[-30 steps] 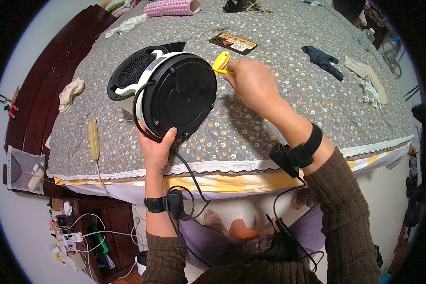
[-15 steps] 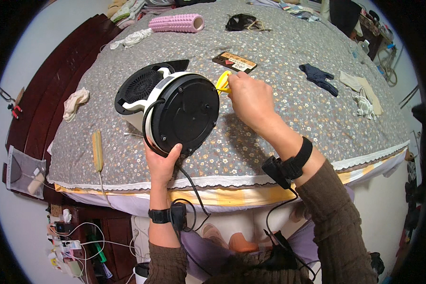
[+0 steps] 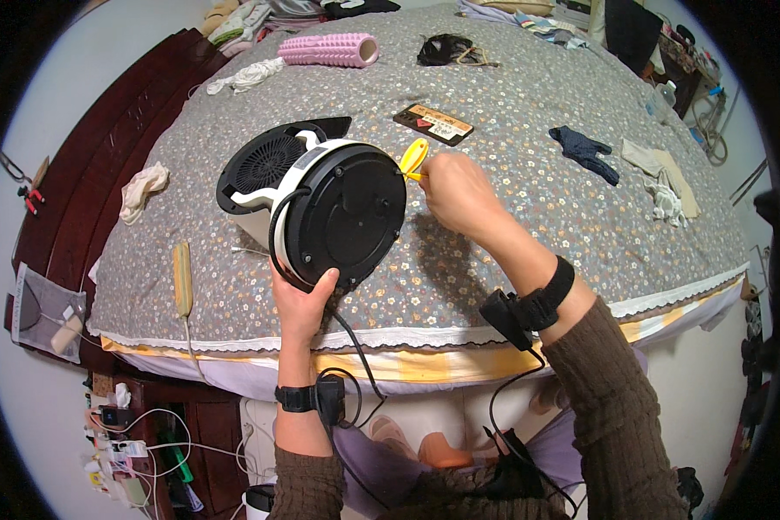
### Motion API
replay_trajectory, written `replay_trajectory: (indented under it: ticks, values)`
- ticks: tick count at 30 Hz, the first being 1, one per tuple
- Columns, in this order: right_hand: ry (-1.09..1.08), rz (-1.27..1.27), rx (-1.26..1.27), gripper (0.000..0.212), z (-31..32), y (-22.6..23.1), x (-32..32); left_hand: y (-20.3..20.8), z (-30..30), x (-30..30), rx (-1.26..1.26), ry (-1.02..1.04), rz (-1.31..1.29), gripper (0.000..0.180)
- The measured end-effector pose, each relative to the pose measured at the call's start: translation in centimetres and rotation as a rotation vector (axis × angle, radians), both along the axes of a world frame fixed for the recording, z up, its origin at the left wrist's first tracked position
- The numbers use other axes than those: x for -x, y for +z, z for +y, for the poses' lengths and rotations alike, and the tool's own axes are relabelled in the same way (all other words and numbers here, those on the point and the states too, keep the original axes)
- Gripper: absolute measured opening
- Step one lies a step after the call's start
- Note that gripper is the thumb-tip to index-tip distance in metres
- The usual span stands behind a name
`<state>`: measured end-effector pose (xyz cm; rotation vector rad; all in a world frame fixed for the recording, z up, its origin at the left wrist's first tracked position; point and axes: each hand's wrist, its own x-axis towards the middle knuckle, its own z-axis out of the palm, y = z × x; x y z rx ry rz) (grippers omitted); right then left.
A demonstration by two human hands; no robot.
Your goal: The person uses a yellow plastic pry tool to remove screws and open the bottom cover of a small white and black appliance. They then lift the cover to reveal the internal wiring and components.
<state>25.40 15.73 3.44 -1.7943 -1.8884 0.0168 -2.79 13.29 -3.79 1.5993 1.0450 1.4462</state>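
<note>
A white-and-black electric appliance with a round vented grille is tilted above the bed, its round black base turned up toward me. A black cord runs around the rim of the base and hangs down. My left hand grips the base's lower edge, thumb on the black face, other fingers hidden beneath. At the base's right rim, my right hand pinches a small yellow tool with a loop-shaped end. Its tip meets the edge of the base; its exact kind is unclear.
A flowered bedspread lies below. On it are a pink foam roller, a dark flat case, a dark blue garment, pale cloths and a yellow corded bar. Cables tangle at lower left.
The appliance and left hand appear slightly right and lower. My right hand has shifted a little downward, and the yellow loop stands more upright beside the base.
</note>
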Motion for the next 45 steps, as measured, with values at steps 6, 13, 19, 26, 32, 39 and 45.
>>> replay_trajectory:
  ticks: [6,13,19,26,32,39,45]
  values:
    - [-0.033,-0.248,-0.295,0.014,-0.4,0.3,0.6,0.1,0.0,-0.2,-0.046,-0.031,-0.02,0.075]
    - [-0.025,0.084,-0.076,0.02,-2.6,2.6,0.0,0.3,-0.2,-0.1,-0.001,-0.018,0.001,0.07]
    - [0.254,0.469,0.062,0.026,-3.2,4.8,1.3,0.6,-0.4,-0.3,-0.033,0.003,0.026,0.068]
    - [0.278,0.536,-0.022,0.026,-3.7,4.8,2.7,0.2,0.0,-0.1,-0.05,-0.01,0.014,0.07]
    - [0.26,0.573,-0.016,0.025,-3.8,4.6,2.6,0.5,-0.4,0.0,-0.045,0.032,0.082,0.071]
    - [0.227,0.468,-0.076,0.024,-4.2,4.5,3.1,0.7,-0.2,-0.1,-0.07,0.023,0.08,0.071]
    - [0.218,0.486,-0.054,0.024,-4.1,4.3,3.2,0.6,-0.1,0.1,-0.081,0.03,0.093,0.07]
